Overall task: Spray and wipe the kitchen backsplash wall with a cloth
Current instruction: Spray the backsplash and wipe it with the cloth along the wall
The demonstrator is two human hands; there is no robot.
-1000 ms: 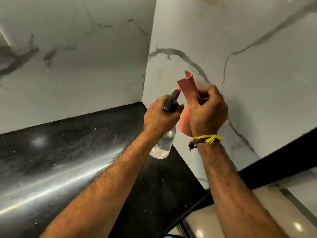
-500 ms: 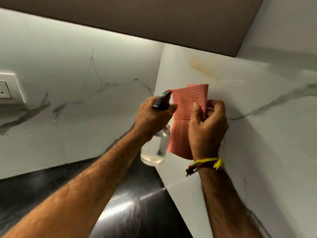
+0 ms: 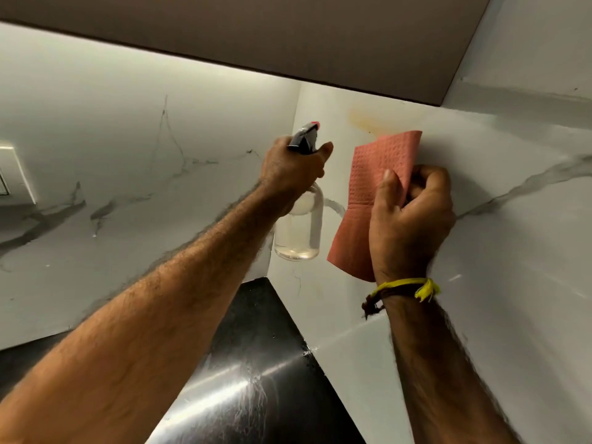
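Two hands are up near the corner where two white walls meet. The left hand point(image 3: 293, 169) is curled round the neck of one spray bottle point(image 3: 299, 229). The bottle is clear, with a little pale liquid at the bottom and a black top with a red tip. Its top points toward the right wall point(image 3: 512, 251). The right hand point(image 3: 411, 219) pinches one pink cloth point(image 3: 368, 193) between thumb and curled fingers. The cloth is held up flat just beside the right wall, right of the bottle and apart from it. One yellowish stain point(image 3: 363, 121) sits on that wall just above the cloth. One yellow band point(image 3: 405, 288) is on the right wrist. One shiny black surface point(image 3: 256, 379) lies below. One brown cabinet point(image 3: 288, 36) hangs above.
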